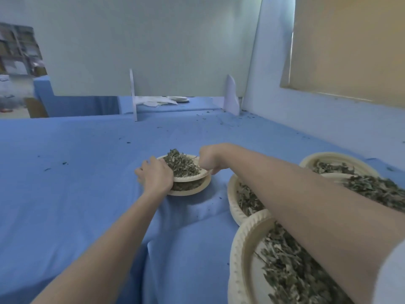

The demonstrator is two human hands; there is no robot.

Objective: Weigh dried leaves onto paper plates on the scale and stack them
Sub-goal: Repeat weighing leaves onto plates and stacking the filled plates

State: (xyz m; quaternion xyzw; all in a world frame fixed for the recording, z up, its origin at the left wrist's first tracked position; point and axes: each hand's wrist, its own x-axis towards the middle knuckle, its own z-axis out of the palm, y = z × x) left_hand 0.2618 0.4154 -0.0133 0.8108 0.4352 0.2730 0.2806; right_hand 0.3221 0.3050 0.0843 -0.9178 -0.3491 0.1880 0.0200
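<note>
Blue cloth (76, 183) covers the table where I work, and out at arm's reach I am setting one filled paper plate (190, 175) onto another filled plate (192, 190) to form a stack. My left hand (156, 175) curls round the near left rim of the upper plate, and my right hand (207, 161) pinches its far right rim with the fingers tucked under, so the plate sits between both hands. It rests tilted, its right edge raised off the lower plate, and I judge it not yet settled. The dried leaves (180, 164) heap in its middle, just beside my knuckles on either side.

As for progress, two plates are going into the stack, and at least four more filled plates wait under and beyond my right forearm: a near one (243, 255), one behind it (233, 200), and two farther right (337, 160). I take these as weighed but unstacked, though I cannot see a scale anywhere. Crumbs of leaf (64, 163) lie scattered over the cloth.
</note>
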